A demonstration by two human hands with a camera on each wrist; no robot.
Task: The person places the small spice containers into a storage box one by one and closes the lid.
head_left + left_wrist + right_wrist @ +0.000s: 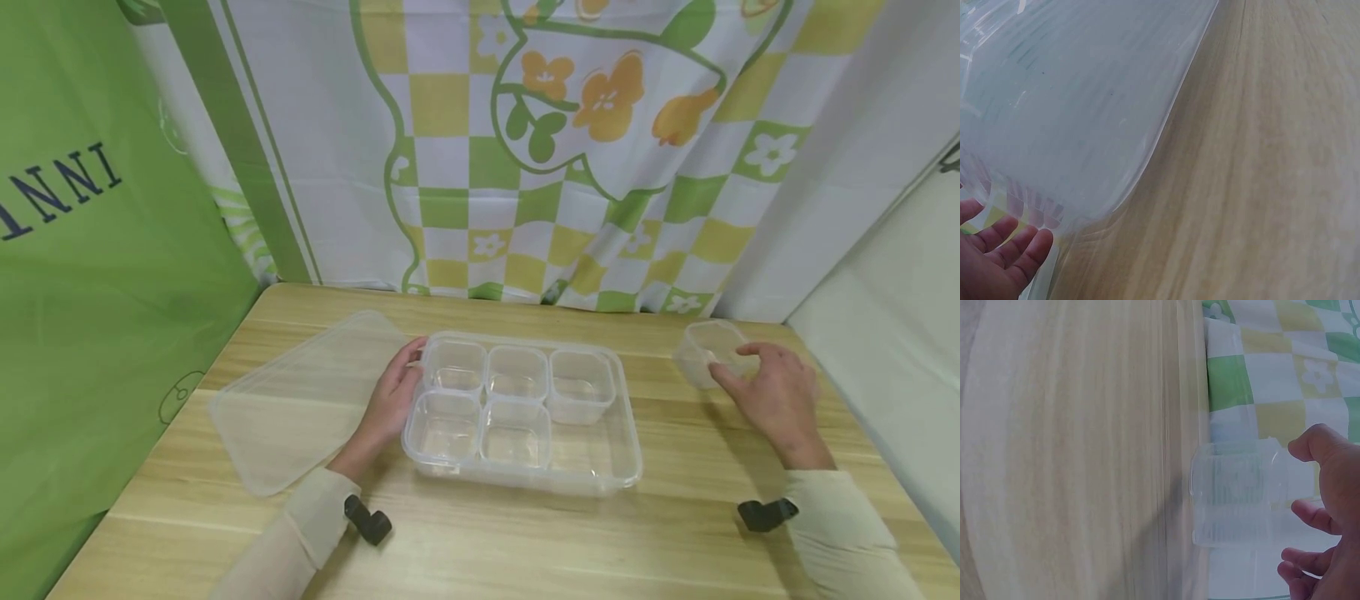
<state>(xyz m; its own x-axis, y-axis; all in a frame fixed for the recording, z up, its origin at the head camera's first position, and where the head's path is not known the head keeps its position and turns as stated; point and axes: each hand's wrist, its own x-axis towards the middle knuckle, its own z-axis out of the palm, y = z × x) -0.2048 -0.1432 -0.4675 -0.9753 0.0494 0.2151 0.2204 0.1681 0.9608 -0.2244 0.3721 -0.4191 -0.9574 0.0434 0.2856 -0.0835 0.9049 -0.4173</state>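
A large clear plastic box [592, 483] sits mid-table, holding several small clear square cups [517, 375]; its front right corner has no cup. My left hand [392, 396] rests along the box's left side, with fingers extended. The left wrist view shows those fingertips [1038, 244] right at the box wall. Over on the right, a single small clear cup [697, 346] stands on the table. Beside it is my right hand [780, 396], thumb and fingers spread around its rim. In the right wrist view, the thumb tip is close to the cup [1235, 494] and the other fingers are loosely bent.
A flat translucent lid [300, 408] lies on the wooden table [660, 533] left of the box, partly behind my left forearm. A patterned cloth [525, 200] hangs along the table's far edge. Green fabric [90, 317] borders the left side and a pale wall [892, 292] the right.
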